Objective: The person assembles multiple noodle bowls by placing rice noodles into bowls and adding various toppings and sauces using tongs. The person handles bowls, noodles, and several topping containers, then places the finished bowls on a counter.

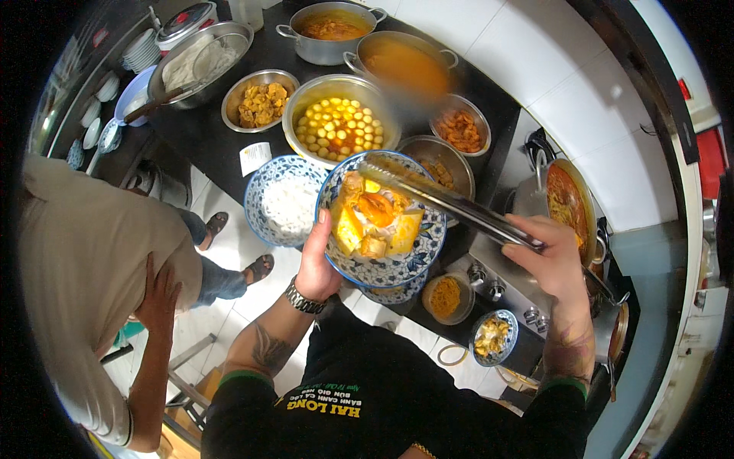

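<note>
My left hand (316, 264) grips the near-left rim of a blue-and-white patterned bowl (386, 269), raised above the counter edge. White strands lie in it under yellow slabs (348, 232), brown chunks (373, 246) and a glossy orange piece (376, 208). In my right hand (547, 256) is a pair of metal tongs (459, 206), reaching left with the tips over the bowl's far side. Whether the tips pinch anything is unclear. Just left of the held bowl stands a similar bowl (258, 181) of white noodles (287, 208).
Behind stand a pot of small round eggs (340, 130), a bowl of orange shrimp-like pieces (459, 134) and two soup pots (332, 27). A stove (497, 268) with a red-broth pot (567, 203) is at right. Another person (115, 260) stands close on the left.
</note>
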Available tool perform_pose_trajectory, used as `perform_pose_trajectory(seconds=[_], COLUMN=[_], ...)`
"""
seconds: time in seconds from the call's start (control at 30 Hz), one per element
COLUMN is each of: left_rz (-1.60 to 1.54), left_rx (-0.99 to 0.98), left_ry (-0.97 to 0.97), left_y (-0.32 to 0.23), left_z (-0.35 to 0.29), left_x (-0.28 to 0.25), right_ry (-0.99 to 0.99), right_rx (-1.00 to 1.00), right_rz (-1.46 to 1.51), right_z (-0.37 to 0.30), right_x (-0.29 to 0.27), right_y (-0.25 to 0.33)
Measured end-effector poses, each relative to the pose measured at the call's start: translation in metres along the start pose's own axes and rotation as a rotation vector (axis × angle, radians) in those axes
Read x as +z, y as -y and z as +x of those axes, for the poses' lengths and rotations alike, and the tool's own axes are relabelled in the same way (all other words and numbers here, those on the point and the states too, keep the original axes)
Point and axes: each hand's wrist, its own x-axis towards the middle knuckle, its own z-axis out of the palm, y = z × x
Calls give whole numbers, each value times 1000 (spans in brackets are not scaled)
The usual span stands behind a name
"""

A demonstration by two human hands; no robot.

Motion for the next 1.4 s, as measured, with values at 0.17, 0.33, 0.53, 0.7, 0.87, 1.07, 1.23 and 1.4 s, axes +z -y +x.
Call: perform_pose_trajectory(seconds=[0.17, 0.33, 0.53, 0.7, 0.87, 1.07, 1.23, 1.4], left_rz=[58, 15, -16, 125, 84, 48, 327, 399], left_rx=[15, 24, -80, -369, -843, -1073, -869, -628], left_ry=[-32, -83, -122, -31, 152, 135, 284, -41], left_y=[41, 94, 144, 171, 226, 380, 517, 604], left_z=[-53, -112, -166, -174, -178, -210, -238, -228], left_x=[31, 48, 58, 60, 71, 121, 116, 112], right_ry=[-112, -109, -212, -659, -992, -1131, -1040, -948], right_rx=[-265, -393, -94, 185, 355, 321, 369, 337], right_rz=[-168, -291, 69, 464, 696, 736, 688, 826], right_z=[-80, -150, -255, -380, -491, -584, -666, -718], right_x=[-11, -17, -49, -26, 7, 2, -19, -40], right_y=[-16, -41, -96, -126, -142, -188, -247, -286])
